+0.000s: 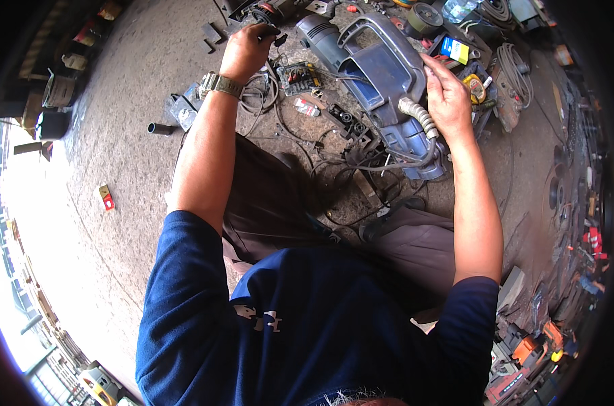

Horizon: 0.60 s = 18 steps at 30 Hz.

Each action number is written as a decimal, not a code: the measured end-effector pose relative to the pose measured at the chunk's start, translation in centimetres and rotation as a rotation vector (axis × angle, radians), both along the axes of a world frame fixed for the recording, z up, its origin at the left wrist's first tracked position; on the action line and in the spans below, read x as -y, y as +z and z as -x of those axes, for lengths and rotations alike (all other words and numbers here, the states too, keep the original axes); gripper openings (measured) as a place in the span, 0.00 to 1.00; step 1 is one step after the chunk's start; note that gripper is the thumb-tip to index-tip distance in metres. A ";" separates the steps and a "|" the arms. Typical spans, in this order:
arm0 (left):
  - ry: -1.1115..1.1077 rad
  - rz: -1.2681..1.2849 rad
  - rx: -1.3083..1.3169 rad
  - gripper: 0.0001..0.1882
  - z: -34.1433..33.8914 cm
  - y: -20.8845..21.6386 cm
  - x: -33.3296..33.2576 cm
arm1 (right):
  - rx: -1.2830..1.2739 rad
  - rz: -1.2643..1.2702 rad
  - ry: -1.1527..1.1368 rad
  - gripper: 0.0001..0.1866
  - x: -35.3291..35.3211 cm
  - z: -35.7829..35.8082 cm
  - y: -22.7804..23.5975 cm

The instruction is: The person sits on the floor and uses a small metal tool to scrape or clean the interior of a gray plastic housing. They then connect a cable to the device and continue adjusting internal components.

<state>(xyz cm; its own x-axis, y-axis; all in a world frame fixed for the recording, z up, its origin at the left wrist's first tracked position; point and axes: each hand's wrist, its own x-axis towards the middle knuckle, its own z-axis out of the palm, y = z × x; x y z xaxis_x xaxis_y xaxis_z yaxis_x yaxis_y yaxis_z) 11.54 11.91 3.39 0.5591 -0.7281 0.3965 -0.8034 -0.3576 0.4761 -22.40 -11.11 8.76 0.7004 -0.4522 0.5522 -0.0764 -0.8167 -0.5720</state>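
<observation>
A large blue-grey power tool (381,78) with a loop handle and a cylindrical motor end lies on the floor in front of me; its exact kind is unclear. My right hand (449,101) grips the right edge of its housing. Beside that hand a ribbed grey cable sleeve (418,116) leads into a dark cord. Out to the far left, my left hand (249,51) is closed, with a small black piece (280,40) at its fingertips. Below and right of that hand is an open case of small bits (297,78).
Loose cables and dark metal parts (354,125) lie between the power tool and my knees. A short black pipe (160,128) and a red-and-gold packet (106,197) are on the left floor. Coiled cord (515,71), a yellow tape measure (476,88) and other clutter crowd the right.
</observation>
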 end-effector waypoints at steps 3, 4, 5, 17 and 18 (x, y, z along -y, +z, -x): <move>0.002 -0.019 -0.028 0.12 0.2 0.3 0.0 | -0.005 0.006 -0.010 0.14 -0.1 0.0 0.1; 0.005 -0.026 -0.039 0.12 0.2 0.4 0.1 | -0.014 0.010 -0.012 0.14 -0.1 0.1 0.2; 0.001 -0.024 -0.034 0.12 0.3 0.5 0.2 | -0.023 0.015 -0.015 0.14 0.0 0.1 0.2; 0.001 -0.043 -0.033 0.12 -0.1 0.4 -0.2 | -0.030 0.028 -0.022 0.13 0.0 0.1 0.3; 0.002 -0.045 -0.040 0.12 -0.2 0.5 -0.3 | -0.026 0.037 -0.021 0.13 0.0 0.1 0.3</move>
